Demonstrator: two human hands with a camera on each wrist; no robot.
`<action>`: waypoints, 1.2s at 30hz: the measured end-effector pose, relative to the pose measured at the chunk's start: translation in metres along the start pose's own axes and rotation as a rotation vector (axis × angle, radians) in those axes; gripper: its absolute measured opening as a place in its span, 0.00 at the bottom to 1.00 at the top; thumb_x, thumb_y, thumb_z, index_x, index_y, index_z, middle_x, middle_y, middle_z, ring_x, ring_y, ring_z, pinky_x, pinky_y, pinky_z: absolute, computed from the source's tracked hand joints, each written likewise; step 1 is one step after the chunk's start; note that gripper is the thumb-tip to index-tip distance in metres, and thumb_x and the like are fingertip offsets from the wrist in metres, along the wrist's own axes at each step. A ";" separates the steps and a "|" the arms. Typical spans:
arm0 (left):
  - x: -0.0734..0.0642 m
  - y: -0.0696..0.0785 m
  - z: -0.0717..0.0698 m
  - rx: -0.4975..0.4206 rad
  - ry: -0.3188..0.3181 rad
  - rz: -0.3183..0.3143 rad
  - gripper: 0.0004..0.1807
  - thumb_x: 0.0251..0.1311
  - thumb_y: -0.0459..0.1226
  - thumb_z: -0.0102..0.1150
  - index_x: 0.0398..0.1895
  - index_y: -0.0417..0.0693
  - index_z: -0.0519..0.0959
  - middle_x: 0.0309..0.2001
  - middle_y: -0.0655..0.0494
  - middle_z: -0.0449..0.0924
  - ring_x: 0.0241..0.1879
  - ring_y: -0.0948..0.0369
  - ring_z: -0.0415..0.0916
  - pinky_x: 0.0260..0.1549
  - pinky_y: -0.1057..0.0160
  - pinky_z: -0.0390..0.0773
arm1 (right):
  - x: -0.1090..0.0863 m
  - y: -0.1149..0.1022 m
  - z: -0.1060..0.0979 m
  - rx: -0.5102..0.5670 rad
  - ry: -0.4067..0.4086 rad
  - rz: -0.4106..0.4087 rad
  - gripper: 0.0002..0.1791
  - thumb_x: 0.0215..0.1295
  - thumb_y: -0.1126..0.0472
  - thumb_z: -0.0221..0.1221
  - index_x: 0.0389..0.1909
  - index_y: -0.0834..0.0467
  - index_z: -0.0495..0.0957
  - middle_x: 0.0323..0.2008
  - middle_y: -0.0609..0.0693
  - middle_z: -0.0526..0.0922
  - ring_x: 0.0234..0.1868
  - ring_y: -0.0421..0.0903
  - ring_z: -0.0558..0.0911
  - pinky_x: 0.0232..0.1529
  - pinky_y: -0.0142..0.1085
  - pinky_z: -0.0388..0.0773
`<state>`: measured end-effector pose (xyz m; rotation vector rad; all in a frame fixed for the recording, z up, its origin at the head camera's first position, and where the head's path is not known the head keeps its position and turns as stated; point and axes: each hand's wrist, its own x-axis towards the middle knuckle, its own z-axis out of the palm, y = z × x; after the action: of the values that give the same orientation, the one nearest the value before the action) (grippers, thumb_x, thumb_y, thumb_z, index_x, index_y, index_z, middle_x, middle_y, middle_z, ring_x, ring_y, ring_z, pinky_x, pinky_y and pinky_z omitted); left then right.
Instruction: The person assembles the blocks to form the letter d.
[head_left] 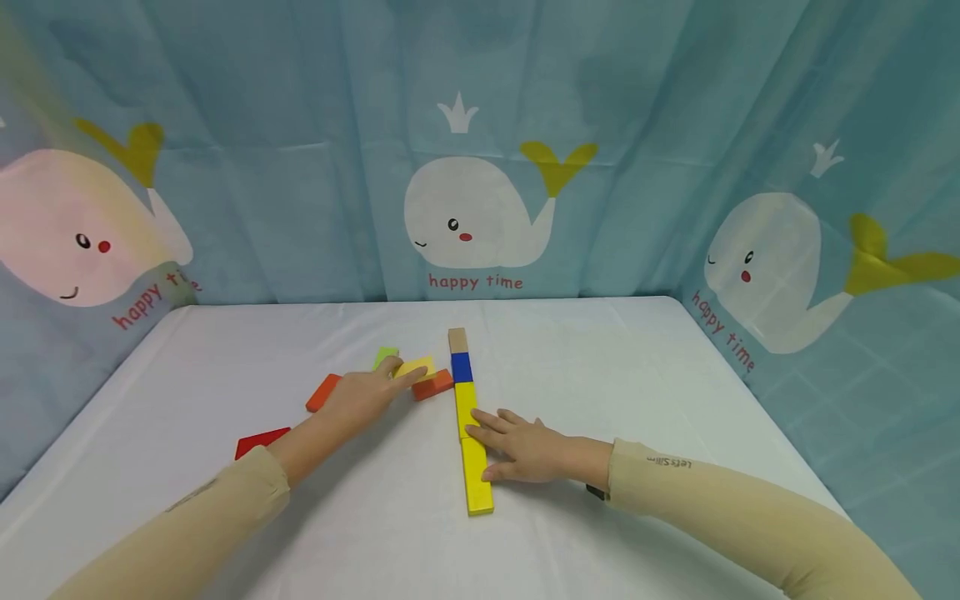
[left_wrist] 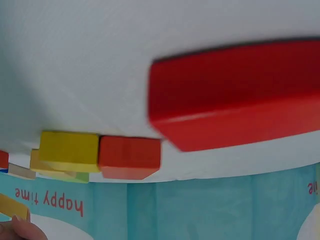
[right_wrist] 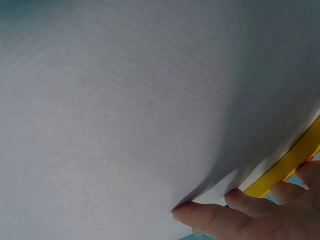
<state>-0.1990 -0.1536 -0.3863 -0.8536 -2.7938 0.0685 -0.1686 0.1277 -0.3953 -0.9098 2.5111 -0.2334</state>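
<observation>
My left hand (head_left: 367, 400) pinches a yellow block (head_left: 415, 366) between thumb and fingers, beside an orange block (head_left: 433, 385). The left wrist view catches only fingertips (left_wrist: 31, 231) against that block at the lower left. A straight row of blocks runs away from me: two long yellow blocks (head_left: 476, 479), then a blue block (head_left: 461, 367), then a wood-coloured block (head_left: 457, 340) at the far end. My right hand (head_left: 528, 450) lies with spread, fairly straight fingers along the row's right side, fingertips touching the yellow blocks. In the right wrist view, part of a yellow block (right_wrist: 285, 170) shows behind the fingers.
A light green block (head_left: 386, 356) lies just beyond my left hand. An orange-red block (head_left: 322, 392) and a red block (head_left: 261, 442) lie left of my left forearm, on the white tabletop (head_left: 600, 358). Behind hangs a blue curtain (head_left: 300, 208) with whale prints.
</observation>
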 end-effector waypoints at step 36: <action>0.012 0.008 0.012 -0.051 -0.226 0.037 0.28 0.65 0.51 0.57 0.66 0.49 0.73 0.64 0.51 0.72 0.29 0.61 0.80 0.22 0.73 0.70 | -0.002 0.002 0.000 -0.007 -0.001 -0.006 0.40 0.67 0.36 0.51 0.76 0.44 0.52 0.77 0.43 0.43 0.74 0.58 0.50 0.61 0.69 0.54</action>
<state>-0.2069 -0.1404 -0.3963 -0.9649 -3.0009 0.1069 -0.1687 0.1300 -0.3949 -0.9205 2.5104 -0.2260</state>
